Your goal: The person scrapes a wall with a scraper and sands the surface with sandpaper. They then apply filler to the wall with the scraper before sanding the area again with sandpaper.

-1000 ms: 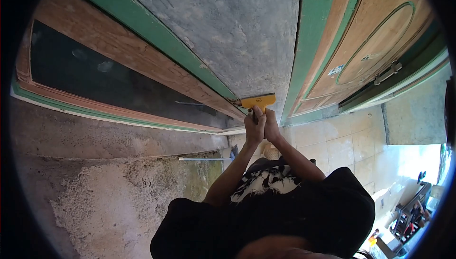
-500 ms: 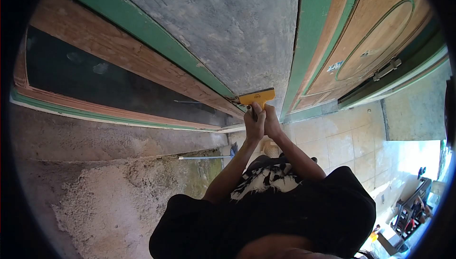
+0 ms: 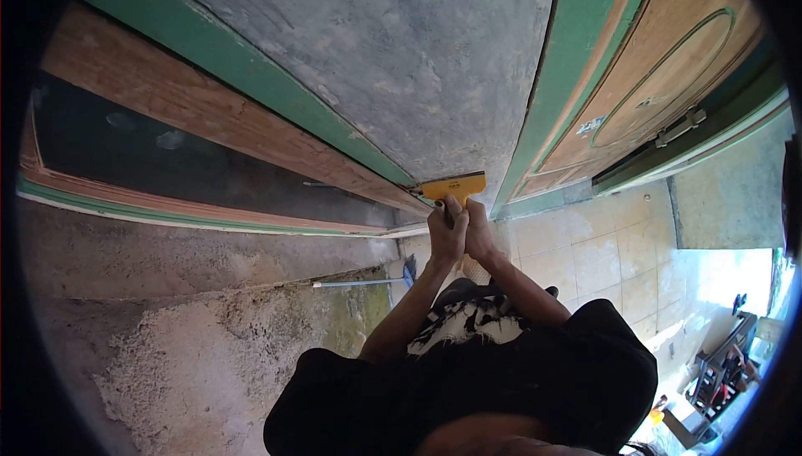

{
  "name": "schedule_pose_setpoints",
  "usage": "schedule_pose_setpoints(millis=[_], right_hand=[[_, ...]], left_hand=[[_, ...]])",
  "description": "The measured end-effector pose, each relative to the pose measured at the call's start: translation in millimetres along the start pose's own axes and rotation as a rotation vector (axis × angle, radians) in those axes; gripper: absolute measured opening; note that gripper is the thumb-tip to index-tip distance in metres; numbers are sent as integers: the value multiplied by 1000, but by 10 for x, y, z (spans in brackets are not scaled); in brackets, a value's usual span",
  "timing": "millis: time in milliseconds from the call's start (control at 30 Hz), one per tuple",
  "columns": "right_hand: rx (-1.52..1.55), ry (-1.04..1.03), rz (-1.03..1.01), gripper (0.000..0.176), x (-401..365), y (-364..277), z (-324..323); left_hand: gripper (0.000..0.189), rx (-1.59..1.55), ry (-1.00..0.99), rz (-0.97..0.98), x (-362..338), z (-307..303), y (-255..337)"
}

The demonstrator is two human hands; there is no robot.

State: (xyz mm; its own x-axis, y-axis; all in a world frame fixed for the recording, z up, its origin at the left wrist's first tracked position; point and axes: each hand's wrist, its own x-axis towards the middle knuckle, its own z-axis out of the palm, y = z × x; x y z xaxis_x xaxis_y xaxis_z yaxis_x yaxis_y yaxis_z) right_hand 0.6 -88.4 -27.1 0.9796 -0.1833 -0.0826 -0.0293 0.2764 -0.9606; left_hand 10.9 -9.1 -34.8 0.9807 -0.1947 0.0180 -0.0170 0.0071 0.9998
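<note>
A wide yellow scraper [image 3: 455,187] with a dark blade edge lies against the lower part of a grey plastered wall panel [image 3: 401,55]. My right hand [image 3: 479,230] is closed around its handle. Beside it, my left hand [image 3: 448,237] is closed too, with its thumb up against the yellow body. A small dark piece shows by the left fingers; I cannot make out what it is. Green-painted frame strips border the panel, and the scraper's left corner is close to the left green strip [image 3: 276,88].
On the left is a wood-framed dark window [image 3: 167,155], above a rough, peeling wall [image 3: 184,364]. A carved wooden door panel [image 3: 660,88] stands to the right. Below are floor tiles [image 3: 597,259], a pale pole [image 3: 355,282] and furniture [image 3: 723,372] at the far right.
Both hands and the scraper sit slightly lower in the view, while the wall panel appears shifted a little to the right. The grip looks the same.
</note>
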Motion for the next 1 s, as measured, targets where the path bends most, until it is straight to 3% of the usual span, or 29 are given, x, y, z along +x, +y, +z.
schedule_pose_setpoints(millis=[100, 200, 267, 400, 467, 567, 667, 800, 900, 967, 1000], right_hand=[[-30, 4, -36, 40, 28, 10, -30], [-86, 18, -45, 41, 11, -24, -38], [-107, 24, -34, 41, -22, -65, -8], [-136, 49, -37, 41, -30, -123, -5], [-102, 20, -134, 36, -43, -46, 0], [-62, 40, -42, 39, -53, -195, 18], [-39, 62, -109, 40, -84, -312, 81], [-129, 27, -182, 38, 13, -363, 55], [-54, -17, -134, 40, -28, -445, -30], [-140, 22, 111, 43, -131, -417, -121], [-143, 27, 112, 43, -186, -376, -164]], left_hand=[[21, -46, 79, 85, 44, 27, -24], [23, 33, -34, -19, 27, 1, -49], [23, -117, 97, 42, -24, 83, 76], [24, -59, 33, 70, 69, -29, -135], [26, 21, 8, 42, 71, -111, -316], [22, 4, 158, 228, 38, 20, -319], [28, 6, -10, 188, 38, -18, 44], [23, -64, 21, 120, 30, 52, 505], [28, -5, 18, 114, 11, 107, 449], [34, -53, 72, -58, -85, 138, 356], [34, -56, 68, -60, -157, 130, 251]])
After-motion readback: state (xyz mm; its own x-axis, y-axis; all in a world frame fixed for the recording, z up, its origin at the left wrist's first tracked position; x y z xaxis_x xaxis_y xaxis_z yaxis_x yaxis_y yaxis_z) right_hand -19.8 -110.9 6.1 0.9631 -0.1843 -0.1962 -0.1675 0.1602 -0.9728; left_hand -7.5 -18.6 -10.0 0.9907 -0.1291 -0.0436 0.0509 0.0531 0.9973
